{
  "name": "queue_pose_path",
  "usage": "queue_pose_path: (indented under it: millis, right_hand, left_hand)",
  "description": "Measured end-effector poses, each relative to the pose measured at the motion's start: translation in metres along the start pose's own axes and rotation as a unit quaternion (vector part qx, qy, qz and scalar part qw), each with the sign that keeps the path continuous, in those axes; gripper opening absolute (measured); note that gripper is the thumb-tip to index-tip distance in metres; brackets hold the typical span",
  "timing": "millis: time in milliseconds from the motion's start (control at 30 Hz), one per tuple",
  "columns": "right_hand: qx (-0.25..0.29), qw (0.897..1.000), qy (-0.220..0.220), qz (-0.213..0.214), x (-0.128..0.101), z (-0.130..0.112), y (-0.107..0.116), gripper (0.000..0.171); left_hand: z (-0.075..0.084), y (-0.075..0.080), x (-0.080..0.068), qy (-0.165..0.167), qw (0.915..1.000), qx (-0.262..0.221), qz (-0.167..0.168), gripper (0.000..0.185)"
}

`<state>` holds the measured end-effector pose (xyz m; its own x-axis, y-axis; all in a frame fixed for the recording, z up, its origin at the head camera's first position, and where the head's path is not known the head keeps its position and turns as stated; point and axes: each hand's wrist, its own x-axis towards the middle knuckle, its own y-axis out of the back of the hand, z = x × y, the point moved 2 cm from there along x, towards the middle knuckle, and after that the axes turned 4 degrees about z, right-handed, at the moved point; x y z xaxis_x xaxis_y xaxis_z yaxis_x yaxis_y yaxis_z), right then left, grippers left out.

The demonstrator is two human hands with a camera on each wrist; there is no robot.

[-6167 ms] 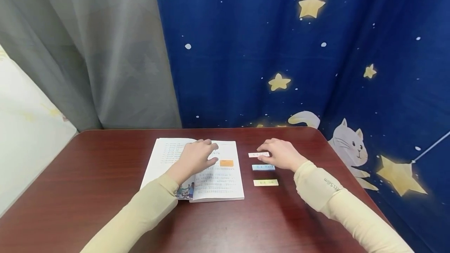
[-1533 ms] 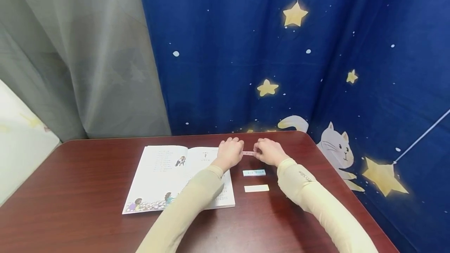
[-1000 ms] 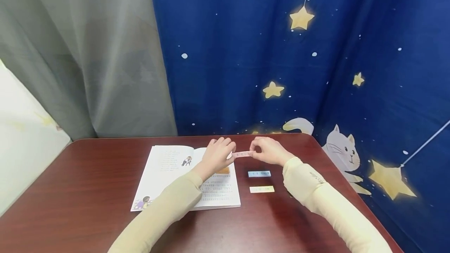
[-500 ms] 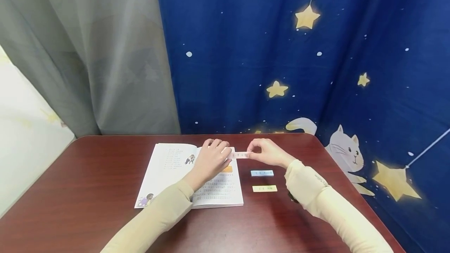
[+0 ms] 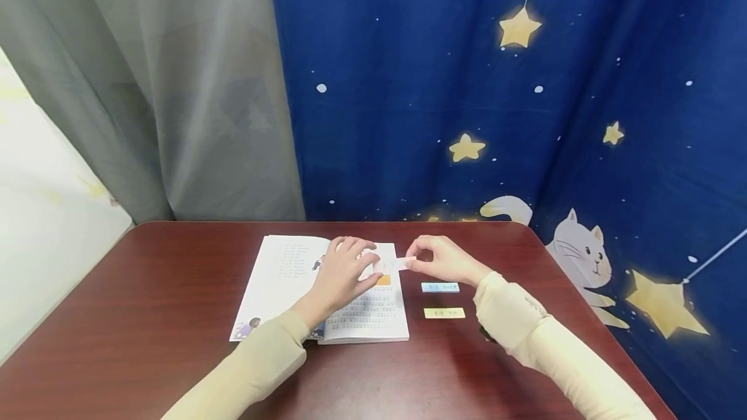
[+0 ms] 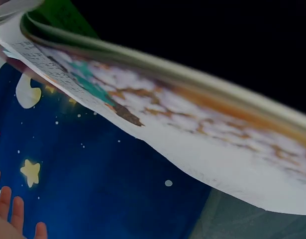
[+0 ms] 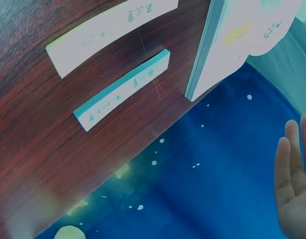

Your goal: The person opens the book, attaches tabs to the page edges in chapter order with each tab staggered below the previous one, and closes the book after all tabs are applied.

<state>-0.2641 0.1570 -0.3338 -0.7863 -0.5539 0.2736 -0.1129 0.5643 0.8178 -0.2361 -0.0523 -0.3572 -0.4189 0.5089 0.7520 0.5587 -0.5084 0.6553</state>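
An open book (image 5: 327, 297) lies on the dark red table (image 5: 175, 290). An orange sticky note (image 5: 382, 280) sits on its right page. My left hand (image 5: 369, 264) rests on that page, and its curled fingers hold the left end of a pale paper strip (image 5: 401, 263). My right hand (image 5: 415, 260) pinches the strip's right end just past the book's edge. A blue strip (image 5: 440, 287) and a yellow strip (image 5: 444, 312) lie flat to the right of the book. The right wrist view shows the blue strip (image 7: 123, 89), the yellow strip (image 7: 110, 35) and the book's edge (image 7: 202, 55).
A blue curtain (image 5: 496, 96) with stars and a cat hangs behind and to the right of the table. A grey curtain (image 5: 163, 83) hangs at the back left. The table's rounded right corner (image 5: 525, 229) is close to the right hand. The left wrist view shows only a lifted page (image 6: 157, 129).
Both hands have carried the pale strip leftward, from beside the book to over its right page. The blue and yellow strips have not moved.
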Motion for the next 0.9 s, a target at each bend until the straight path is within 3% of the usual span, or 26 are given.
queue_pose_path:
  millis: [133, 267, 400, 600, 700, 900]
  right_hand:
    - [-0.026, 0.999, 0.029, 0.026, -0.004, -0.005, 0.000, 0.022]
    - [-0.095, 0.991, 0.068, 0.064, -0.008, -0.011, 0.002, 0.023]
    - [-0.156, 0.975, 0.122, 0.100, -0.012, -0.018, 0.004, 0.023]
    - [-0.198, 0.946, 0.208, 0.148, -0.016, -0.026, 0.006, 0.024]
    - [-0.210, 0.939, 0.224, 0.157, -0.018, -0.026, 0.005, 0.025]
    - [-0.218, 0.933, 0.236, 0.161, -0.020, -0.026, 0.004, 0.025]
  left_hand:
    - [0.000, 0.004, -0.002, 0.022, 0.9994, -0.027, -0.001, 0.018]
    - [0.000, 0.007, -0.004, 0.036, 0.9984, -0.044, -0.001, 0.018]
    - [0.001, 0.009, -0.007, 0.046, 0.9976, -0.052, -0.006, 0.017]
    - [0.002, 0.010, -0.010, 0.058, 0.9966, -0.057, -0.010, 0.016]
    - [0.002, 0.010, -0.011, 0.060, 0.9963, -0.061, -0.007, 0.017]
    - [0.003, 0.011, -0.012, 0.058, 0.9959, -0.070, 0.001, 0.018]
